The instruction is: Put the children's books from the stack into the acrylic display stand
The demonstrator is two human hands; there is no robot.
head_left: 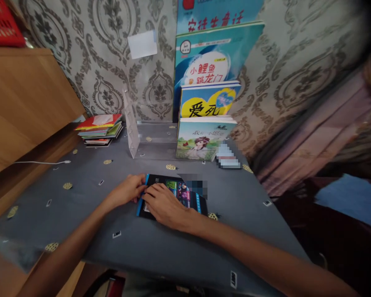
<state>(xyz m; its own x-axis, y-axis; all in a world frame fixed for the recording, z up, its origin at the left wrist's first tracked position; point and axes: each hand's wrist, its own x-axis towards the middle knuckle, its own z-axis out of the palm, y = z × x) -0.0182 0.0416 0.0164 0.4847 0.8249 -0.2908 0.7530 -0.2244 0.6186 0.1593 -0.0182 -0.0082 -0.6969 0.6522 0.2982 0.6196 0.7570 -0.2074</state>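
Observation:
A dark-covered book [189, 202] with blue edges and small colourful pictures lies flat on the table in front of me. Part of its upper right is pixelated. At the book's left edge is my left hand [126, 190], its fingers curled and closed around the upper left corner; the fingertips are partly hidden. Across the cover rests my right hand [167, 207], palm down, fingers stretched toward the left edge and touching the book. It hides much of the cover's left half.
A clear plastic book stand [130, 128] at the back holds several picture books [200, 138] in steps on its right side. A book stack [100, 130] sits at the back left, beside a white cable [49, 162]. A pixelated item [228, 156] lies right of the stand.

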